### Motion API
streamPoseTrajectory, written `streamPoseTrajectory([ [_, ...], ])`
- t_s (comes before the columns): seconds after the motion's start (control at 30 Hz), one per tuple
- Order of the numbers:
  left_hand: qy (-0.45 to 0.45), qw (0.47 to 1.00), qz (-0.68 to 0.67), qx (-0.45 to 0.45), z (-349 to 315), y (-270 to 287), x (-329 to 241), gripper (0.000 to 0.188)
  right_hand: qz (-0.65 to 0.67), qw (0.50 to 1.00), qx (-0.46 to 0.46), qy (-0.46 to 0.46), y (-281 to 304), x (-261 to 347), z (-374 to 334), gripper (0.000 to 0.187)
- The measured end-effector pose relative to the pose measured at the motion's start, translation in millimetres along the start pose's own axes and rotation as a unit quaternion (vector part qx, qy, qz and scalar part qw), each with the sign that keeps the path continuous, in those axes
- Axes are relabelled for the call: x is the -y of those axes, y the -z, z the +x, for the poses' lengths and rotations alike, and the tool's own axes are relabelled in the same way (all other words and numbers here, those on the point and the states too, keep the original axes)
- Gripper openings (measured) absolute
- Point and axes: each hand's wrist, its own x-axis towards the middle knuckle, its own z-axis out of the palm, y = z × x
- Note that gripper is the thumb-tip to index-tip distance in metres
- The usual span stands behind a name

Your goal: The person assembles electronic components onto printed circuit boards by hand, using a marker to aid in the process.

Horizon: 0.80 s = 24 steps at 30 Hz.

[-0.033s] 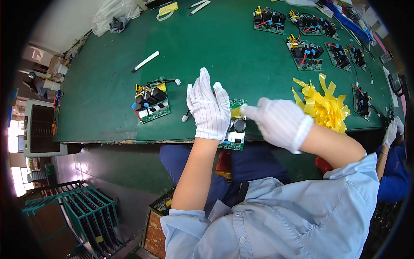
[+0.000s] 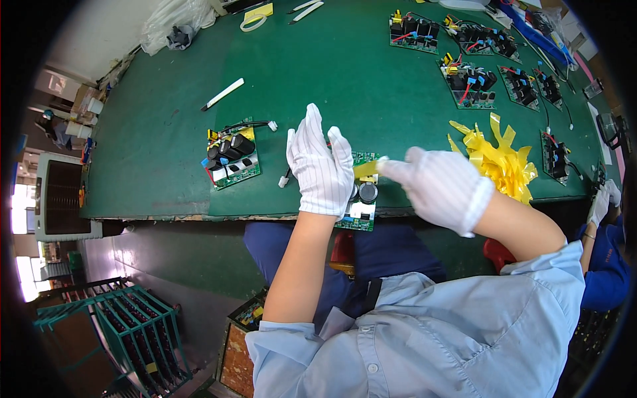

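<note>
A green circuit board (image 2: 358,223) with round black capacitors lies at the table's near edge, partly hidden under my left hand (image 2: 322,172). That hand, in a white striped glove, rests on it with fingers stretched out and apart. To its right, my gloved right hand (image 2: 441,189) pinches the end of a yellow tape strip (image 2: 366,170), whose other end meets the board. A white connector (image 2: 284,181) on a black lead pokes out left of my left hand. Further left sits another circuit board (image 2: 232,159) with black capacitors and a cable.
A heap of yellow tape strips (image 2: 501,166) stands right of my right hand. Several circuit boards (image 2: 468,85) occupy the far right. A white-handled tool (image 2: 224,94) and a tape roll (image 2: 253,24) lie further back. A co-worker's gloved hands (image 2: 600,202) show at the right edge.
My right hand has shifted slightly to the right, drawing the tape end with it, and more of the yellow strip shows. My left hand stays on the board.
</note>
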Motion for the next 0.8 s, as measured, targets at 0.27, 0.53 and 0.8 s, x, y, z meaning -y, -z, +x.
streamPoseTrajectory([
  [0.27, 0.139, 0.931, -0.338, -0.008, 3.0, 38.5, 28.8, 0.063, -0.135, 0.959, -0.084, -0.233, -0.2, -54.2, -101.1, 0.039],
  [0.53, 0.243, 0.909, -0.332, 0.061, -12.4, 39.6, 52.6, 0.073, -0.050, 0.932, -0.007, -0.359, -40.2, -75.7, -150.7, 0.047],
  [0.8, 0.060, 0.986, -0.127, -0.093, -20.4, 60.6, 75.4, 0.038, 0.068, 0.982, -0.039, -0.174, -16.8, -32.3, -124.5, 0.065],
])
